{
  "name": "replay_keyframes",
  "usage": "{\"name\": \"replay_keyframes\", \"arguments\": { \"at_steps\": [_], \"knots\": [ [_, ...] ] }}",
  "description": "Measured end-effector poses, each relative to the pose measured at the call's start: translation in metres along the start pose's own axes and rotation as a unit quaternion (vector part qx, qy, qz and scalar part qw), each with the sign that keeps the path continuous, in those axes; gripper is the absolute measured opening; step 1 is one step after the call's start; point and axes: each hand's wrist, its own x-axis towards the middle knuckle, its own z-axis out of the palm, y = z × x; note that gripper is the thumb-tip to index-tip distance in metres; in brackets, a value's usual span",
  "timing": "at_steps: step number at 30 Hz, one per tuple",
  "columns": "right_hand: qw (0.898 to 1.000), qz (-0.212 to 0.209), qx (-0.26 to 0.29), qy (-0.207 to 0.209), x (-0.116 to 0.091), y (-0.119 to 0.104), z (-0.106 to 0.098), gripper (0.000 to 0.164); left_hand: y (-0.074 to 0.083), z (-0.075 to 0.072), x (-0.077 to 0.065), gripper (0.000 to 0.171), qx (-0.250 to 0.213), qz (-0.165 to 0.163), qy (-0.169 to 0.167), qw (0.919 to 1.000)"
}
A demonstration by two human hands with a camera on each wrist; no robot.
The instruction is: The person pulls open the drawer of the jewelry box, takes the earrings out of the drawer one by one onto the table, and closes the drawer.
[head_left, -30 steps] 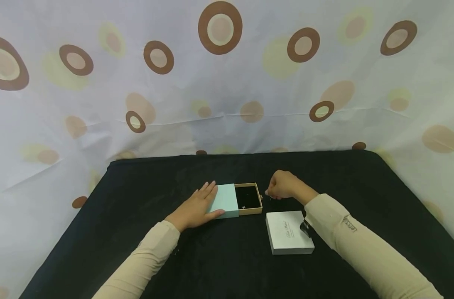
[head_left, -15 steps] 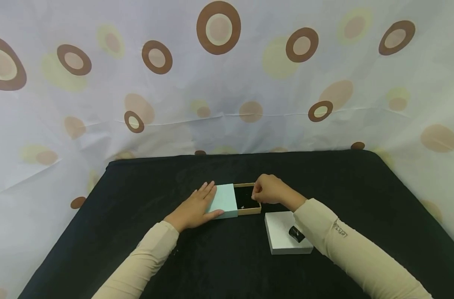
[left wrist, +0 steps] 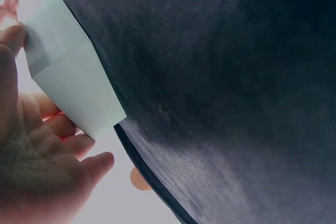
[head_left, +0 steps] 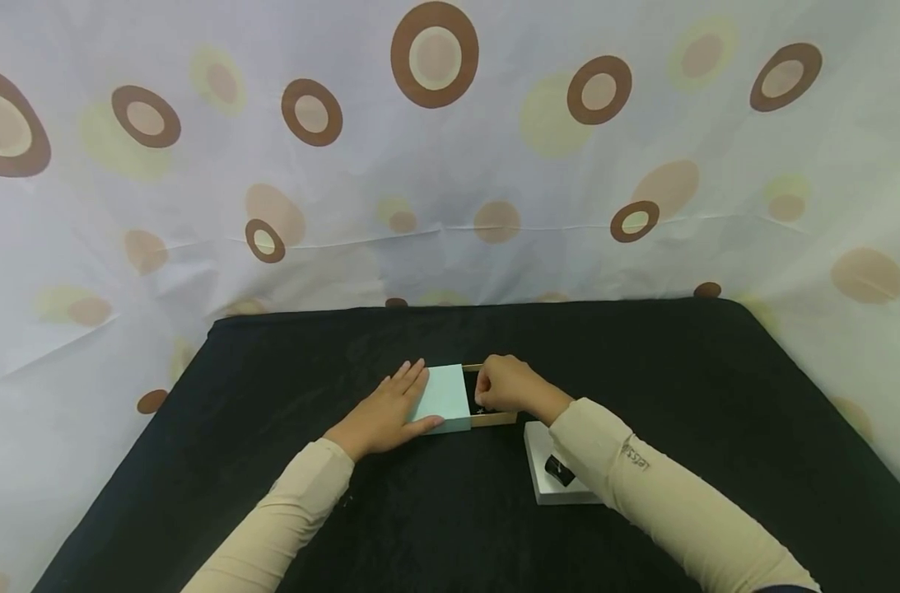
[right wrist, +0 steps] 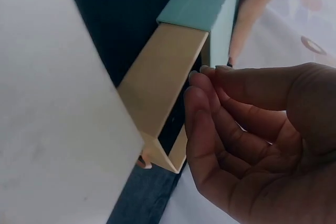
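Note:
A pale turquoise box sleeve (head_left: 448,395) lies on the black cloth with its gold-edged drawer (head_left: 494,420) pulled out to the right. My left hand (head_left: 389,413) rests on the sleeve's left part, fingers straight and spread, thumb along the front edge. Over the drawer, my right hand (head_left: 512,385) pinches with thumb and forefinger; the small silver piece of jewellery seen there earlier is now hidden by the fingertips. In the right wrist view these fingertips (right wrist: 207,72) are at the drawer's opening. A tiny silver piece (head_left: 481,410) shows on the drawer's black lining.
A white box (head_left: 542,469) stands just in front of the drawer, partly under the right sleeve. A small black item (head_left: 559,470) appears above its top, next to the cuff. Behind the black-covered table (head_left: 331,346) hangs a patterned curtain (head_left: 450,181).
My right hand has moved left from beside the drawer to over it, fingertips still together. The right forearm now covers more of the white box. My left hand and the sleeve have stayed put.

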Motion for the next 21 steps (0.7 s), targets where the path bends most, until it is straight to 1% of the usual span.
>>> {"name": "replay_keyframes", "arguments": {
  "at_steps": [4, 8, 14, 18, 21],
  "knots": [
    [1.0, 0.005, -0.015, -0.003, 0.004, 0.001, 0.003, 0.014, 0.0, 0.0, 0.0, 0.083, 0.001, 0.001, 0.002, 1.0],
    [0.999, 0.02, -0.033, -0.008, 0.008, 0.002, 0.004, 0.012, 0.0, -0.001, -0.001, 0.083, 0.001, 0.002, 0.003, 1.0],
    [0.998, 0.037, -0.031, -0.03, 0.012, 0.003, 0.004, 0.01, 0.0, -0.001, -0.002, 0.083, 0.003, 0.006, 0.005, 1.0],
    [0.998, 0.035, -0.032, -0.036, 0.014, 0.004, 0.004, 0.01, 0.0, -0.002, -0.002, 0.083, 0.0, 0.005, 0.003, 1.0],
    [0.998, 0.024, -0.038, -0.037, 0.014, 0.005, 0.004, 0.01, 0.0, -0.001, -0.001, 0.083, -0.002, 0.003, 0.002, 1.0]
  ]
}}
